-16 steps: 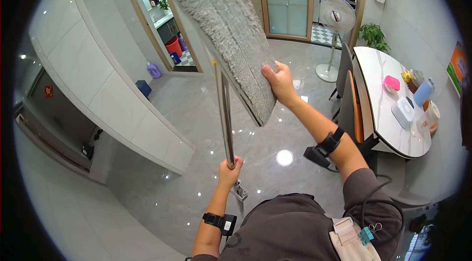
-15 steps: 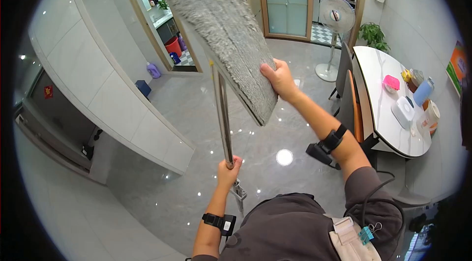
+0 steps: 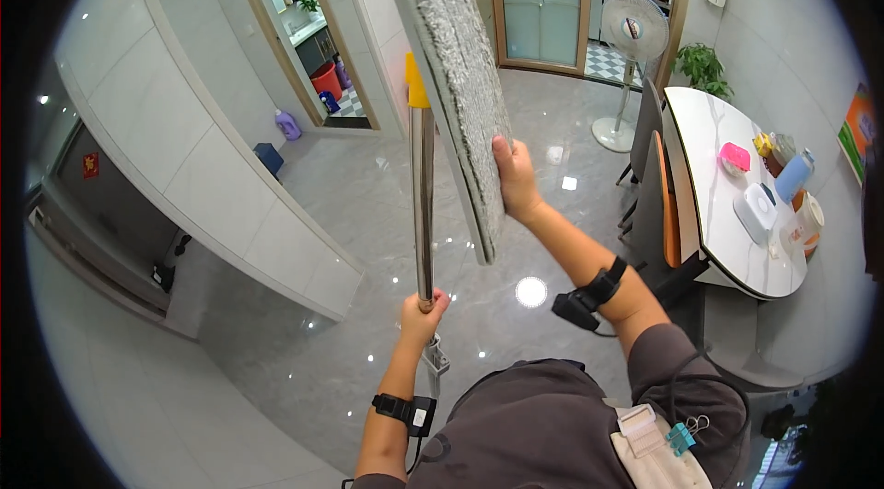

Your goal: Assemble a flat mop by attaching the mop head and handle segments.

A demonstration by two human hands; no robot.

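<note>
A flat mop is raised in front of me with its head up. Its grey fluffy pad [image 3: 460,65] stands nearly upright, and the top runs out of view. My left hand [image 3: 421,316] is wrapped round the shiny metal pole [image 3: 424,213]; a bracket-like fitting [image 3: 436,358] shows just below the fist. My right hand [image 3: 520,180] grips the pad's right edge near its lower end, thumb on the grey face, fingers mostly hidden behind. At the top of the pole a yellow joint [image 3: 416,84] shows beside the head.
On the right is a white marbled table [image 3: 727,203] carrying a pink container, a blue bottle and a white box, with chairs [image 3: 658,199] beside it. A standing fan [image 3: 635,29] is farther back. A panelled partition [image 3: 203,139] rises at left; a purple bottle [image 3: 287,124] stands near the doorway.
The mop head has swung from a slant to nearly upright and turned more edge-on, bringing its yellow joint into fuller view. My right hand has moved slightly down with it.
</note>
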